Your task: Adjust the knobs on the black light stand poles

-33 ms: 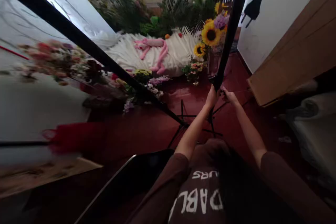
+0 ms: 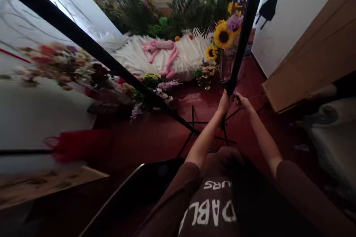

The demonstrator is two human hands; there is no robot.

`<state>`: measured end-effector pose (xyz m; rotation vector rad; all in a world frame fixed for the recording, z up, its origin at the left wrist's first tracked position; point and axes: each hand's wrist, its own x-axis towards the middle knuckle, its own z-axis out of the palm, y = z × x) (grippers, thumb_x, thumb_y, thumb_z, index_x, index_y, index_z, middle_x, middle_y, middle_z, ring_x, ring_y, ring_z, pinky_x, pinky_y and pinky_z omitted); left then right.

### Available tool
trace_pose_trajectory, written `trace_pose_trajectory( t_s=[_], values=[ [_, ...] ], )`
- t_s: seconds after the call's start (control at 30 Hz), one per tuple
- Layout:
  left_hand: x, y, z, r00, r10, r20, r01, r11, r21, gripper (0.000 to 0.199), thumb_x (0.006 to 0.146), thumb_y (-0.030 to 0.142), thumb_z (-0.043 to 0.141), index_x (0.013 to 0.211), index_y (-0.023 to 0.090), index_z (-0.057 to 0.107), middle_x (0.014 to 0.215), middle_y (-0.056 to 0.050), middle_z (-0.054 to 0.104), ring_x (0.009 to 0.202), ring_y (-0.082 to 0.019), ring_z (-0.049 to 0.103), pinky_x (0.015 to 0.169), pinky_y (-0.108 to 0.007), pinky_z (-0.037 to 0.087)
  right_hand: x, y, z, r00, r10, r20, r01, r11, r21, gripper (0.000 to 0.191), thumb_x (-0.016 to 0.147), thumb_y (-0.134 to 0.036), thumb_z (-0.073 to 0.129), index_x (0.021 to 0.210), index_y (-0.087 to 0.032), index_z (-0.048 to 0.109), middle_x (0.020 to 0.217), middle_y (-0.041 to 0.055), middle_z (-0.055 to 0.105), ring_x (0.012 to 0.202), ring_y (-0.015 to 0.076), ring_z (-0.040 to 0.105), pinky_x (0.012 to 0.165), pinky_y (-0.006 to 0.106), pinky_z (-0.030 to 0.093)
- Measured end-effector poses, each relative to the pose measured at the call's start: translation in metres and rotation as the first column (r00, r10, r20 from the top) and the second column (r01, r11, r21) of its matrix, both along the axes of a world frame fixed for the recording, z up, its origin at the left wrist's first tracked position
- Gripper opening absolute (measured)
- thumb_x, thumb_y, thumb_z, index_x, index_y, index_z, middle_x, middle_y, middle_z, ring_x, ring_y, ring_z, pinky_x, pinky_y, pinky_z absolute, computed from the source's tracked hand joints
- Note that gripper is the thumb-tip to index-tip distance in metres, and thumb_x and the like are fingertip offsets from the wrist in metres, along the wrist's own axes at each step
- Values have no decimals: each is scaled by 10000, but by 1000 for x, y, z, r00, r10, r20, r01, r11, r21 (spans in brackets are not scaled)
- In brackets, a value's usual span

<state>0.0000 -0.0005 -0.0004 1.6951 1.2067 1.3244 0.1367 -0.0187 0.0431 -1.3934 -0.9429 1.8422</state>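
Observation:
A black stand's pole (image 2: 239, 53) rises steeply in front of me, leaning to the upper right. My left hand (image 2: 224, 103) is closed around this pole just below a dark collar. Right beside it, my right hand (image 2: 241, 101) has its fingers pinched on a small dark fitting at the pole's side; its exact shape is hard to make out. Thin tripod legs (image 2: 225, 137) spread on the floor beneath my hands. A second black pole (image 2: 116, 67) crosses from the upper left down to its own tripod base, with neither hand touching it.
Artificial flowers (image 2: 164, 92) and sunflowers (image 2: 223, 37) edge a white fluffy cover (image 2: 189, 53) bearing a pink plush toy (image 2: 164, 46). A black plug (image 2: 269, 7) hangs upper right near a cardboard panel (image 2: 306, 52). Wrapped rolls (image 2: 333, 118) lie right; a red bag (image 2: 80, 144) is left.

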Motion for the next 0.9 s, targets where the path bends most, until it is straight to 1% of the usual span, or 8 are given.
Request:
trace_pose_trajectory(
  t_s=[0.1, 0.23, 0.37, 0.53, 0.67, 0.73, 0.8, 0.9],
  values=[
    [0, -1, -1, 1000, 0, 10, 0, 1000, 21, 393, 947, 452, 497, 1195, 147, 503, 1066, -144, 650, 1050, -217, 637, 955, -347, 503, -2, 2, 7, 989, -43, -144, 29, 995, -99, 493, 972, -498, 329, 560, -233, 385, 304, -77, 291, 243, 59, 188, 270, 178, 128],
    [0, -1, -2, 1000, 19, 8, -19, 997, 72, 455, 944, 513, 483, 1193, 132, 510, 1088, -177, 643, 1046, -245, 645, 944, -383, 511, 0, 5, 18, 906, -34, -422, -82, 964, -254, 512, 1007, -335, 226, 508, -239, 285, 274, -88, 194, 236, 59, 99, 271, 159, 136],
    [1, 0, -1, 1000, 21, -4, -21, 996, 85, 493, 949, 527, 467, 1210, 110, 507, 1128, -207, 637, 1035, -265, 653, 935, -411, 516, 0, 3, 25, 856, -101, -507, -60, 955, -292, 517, 1017, -293, 200, 510, -239, 287, 288, -94, 197, 236, 61, 112, 284, 161, 184],
    [-1, -8, 0, 999, 40, 32, -42, 996, 75, 508, 937, 522, 505, 1249, 121, 517, 1165, -194, 646, 1096, -267, 649, 961, -399, 514, -17, -14, 34, 829, -281, -484, 160, 948, -276, 521, 1038, -330, 233, 553, -214, 386, 341, -85, 302, 258, 52, 215, 309, 156, 200],
    [-28, -46, -25, 995, 9, 98, -10, 1000, 11, 477, 965, 516, 441, 1283, 170, 521, 1267, -171, 614, 1166, -221, 624, 1005, -381, 499, -31, -44, 40, 775, -444, -449, 395, 896, -203, 467, 1038, -336, 263, 738, -183, 587, 444, -59, 479, 314, 49, 352, 345, 157, 263],
    [-55, -75, -49, 986, 125, 112, -109, 984, -138, 456, 976, 527, 397, 1198, 165, 563, 1230, -167, 621, 1143, -219, 625, 1011, -389, 491, -35, -63, 36, 792, -459, -403, 424, 888, -179, 367, 1008, -286, 349, 789, -179, 623, 481, -59, 521, 330, 46, 374, 355, 166, 267],
    [-87, -104, -73, 952, 289, 98, -250, 922, -295, 450, 957, 544, 436, 1158, 158, 550, 1190, -161, 612, 1120, -225, 618, 1007, -400, 487, -37, -81, 26, 825, -448, -344, 414, 894, -172, 293, 968, -262, 425, 788, -177, 639, 502, -58, 544, 348, 45, 398, 371, 174, 284],
    [-137, -132, -92, 760, 645, 85, -560, 715, -419, 408, 969, 511, 429, 1173, 159, 463, 1213, -160, 552, 1096, -217, 590, 1009, -435, 476, -40, -103, 4, 882, -410, -234, 376, 910, -177, 249, 930, -274, 482, 797, -174, 667, 529, -43, 588, 387, 55, 457, 411, 181, 339]
  ],
)
